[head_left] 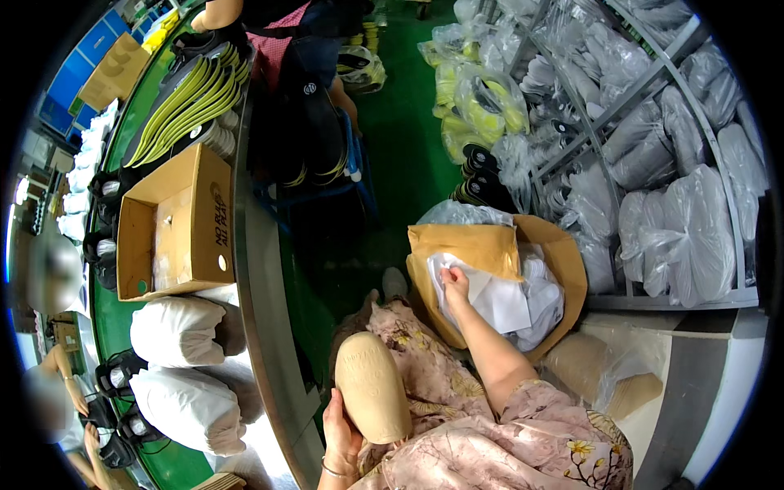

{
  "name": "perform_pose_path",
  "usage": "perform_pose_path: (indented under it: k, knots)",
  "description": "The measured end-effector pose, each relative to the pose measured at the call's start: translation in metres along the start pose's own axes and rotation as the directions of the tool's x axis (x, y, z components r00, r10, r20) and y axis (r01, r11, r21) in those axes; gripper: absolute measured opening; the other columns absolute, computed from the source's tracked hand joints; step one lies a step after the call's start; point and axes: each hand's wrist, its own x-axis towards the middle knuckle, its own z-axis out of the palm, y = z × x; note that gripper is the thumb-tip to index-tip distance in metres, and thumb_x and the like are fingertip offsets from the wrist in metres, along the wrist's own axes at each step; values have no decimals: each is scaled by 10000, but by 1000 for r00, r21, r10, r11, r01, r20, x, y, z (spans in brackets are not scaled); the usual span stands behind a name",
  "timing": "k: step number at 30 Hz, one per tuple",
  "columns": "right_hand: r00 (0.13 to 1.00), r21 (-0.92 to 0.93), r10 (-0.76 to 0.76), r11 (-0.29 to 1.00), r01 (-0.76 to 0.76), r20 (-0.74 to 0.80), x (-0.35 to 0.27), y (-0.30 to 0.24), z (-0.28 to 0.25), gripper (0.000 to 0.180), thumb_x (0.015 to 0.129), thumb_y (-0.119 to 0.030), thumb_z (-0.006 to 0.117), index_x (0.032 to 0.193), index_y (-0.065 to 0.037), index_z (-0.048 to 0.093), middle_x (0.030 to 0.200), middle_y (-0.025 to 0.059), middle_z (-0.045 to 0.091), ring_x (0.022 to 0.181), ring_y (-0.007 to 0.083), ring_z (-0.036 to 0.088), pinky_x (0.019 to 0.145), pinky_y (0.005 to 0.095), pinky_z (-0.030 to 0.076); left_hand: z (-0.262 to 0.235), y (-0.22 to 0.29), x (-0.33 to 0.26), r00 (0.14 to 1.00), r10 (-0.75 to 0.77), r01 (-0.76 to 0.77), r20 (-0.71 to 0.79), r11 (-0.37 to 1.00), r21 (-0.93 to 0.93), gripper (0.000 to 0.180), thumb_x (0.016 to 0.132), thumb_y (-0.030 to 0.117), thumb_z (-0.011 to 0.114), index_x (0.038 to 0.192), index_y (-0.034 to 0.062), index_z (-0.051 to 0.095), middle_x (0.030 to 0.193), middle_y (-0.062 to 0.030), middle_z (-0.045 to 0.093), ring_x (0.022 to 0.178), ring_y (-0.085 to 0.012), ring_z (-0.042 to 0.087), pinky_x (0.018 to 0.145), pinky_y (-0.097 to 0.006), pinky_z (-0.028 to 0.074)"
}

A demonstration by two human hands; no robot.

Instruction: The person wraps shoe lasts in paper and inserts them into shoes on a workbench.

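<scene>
My left hand (pixel 341 433), with a bracelet at the wrist, is closed round the edge of a tan insole-shaped piece (pixel 371 384) above my lap. Whether this is one thick piece or a stack, I cannot tell. My right hand (pixel 454 282) reaches forward and pinches a white sheet (pixel 490 298) at the mouth of a brown paper-lined container (pixel 563 245). A folded brown flap (pixel 465 245) hangs over that container's far side. White wrapped material (pixel 543 298) fills its right part.
An open cardboard box (pixel 175 220) and white-covered bundles (pixel 175 331) stand on the left bench beside a green conveyor (pixel 175 461). Grey racks (pixel 694 298) with bagged soles rise at right. Tan insoles (pixel 629 396) lie in plastic nearby. Another person (pixel 282 41) is ahead, near a blue-framed cart (pixel 359 175).
</scene>
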Motion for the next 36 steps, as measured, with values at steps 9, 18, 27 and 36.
perform_pose_path:
  k: [9,18,27,36]
  knots:
    - [926,-315,-192,901,297,325,-10,-70,-49,131,693,-141,641,703,-29,574,1318,160,390,1052,287,495,858,360,401,-5,-7,24,984,178,-179,17,972,151,296,909,238,505,1031,-29,544,995,-87,596,891,-165,560,793,-300,462]
    - [420,-78,43,995,69,907,-218,-229,-60,130,825,-124,562,722,-46,546,1379,180,321,1087,228,479,875,310,408,3,-23,16,954,295,-301,56,941,158,231,875,250,575,944,30,578,899,-18,601,796,-92,540,716,-235,452]
    - [2,125,-222,556,822,975,-353,-250,-28,166,804,-166,568,726,-26,528,1312,248,374,1184,392,360,951,424,340,-17,-10,-27,854,450,-410,262,891,-196,248,887,266,551,969,33,558,873,-47,606,755,-138,570,676,-294,490]
    - [-46,161,-216,554,817,975,-381,-290,-26,139,851,-127,488,870,-6,554,1161,165,519,1004,283,527,855,330,417,-21,3,-100,702,551,-490,451,833,-256,393,930,372,419,1084,26,524,976,-66,587,883,-140,560,781,-265,455]
